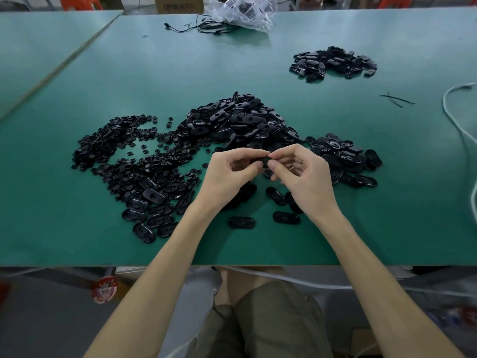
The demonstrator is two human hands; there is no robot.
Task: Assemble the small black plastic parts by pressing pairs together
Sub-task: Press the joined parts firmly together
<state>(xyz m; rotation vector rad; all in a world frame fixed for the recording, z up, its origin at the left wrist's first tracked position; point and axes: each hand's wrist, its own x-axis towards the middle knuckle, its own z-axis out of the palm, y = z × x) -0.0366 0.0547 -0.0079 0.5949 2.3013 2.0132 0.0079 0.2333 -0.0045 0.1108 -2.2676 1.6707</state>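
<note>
Head camera: both hands meet over the green table (77, 228), just in front of the big heap of oval shells (240, 122). The left hand (229, 171) and right hand (302, 174) each pinch the same small black part (259, 160) between thumb and fingertips, fingers curled in close. Small round pieces (116, 148) spread out to the left, and a few loose ovals (286, 217) lie beneath the wrists. A separate pile (333, 63) sits far right, with a plastic bag (242, 11) at the back edge.
</note>
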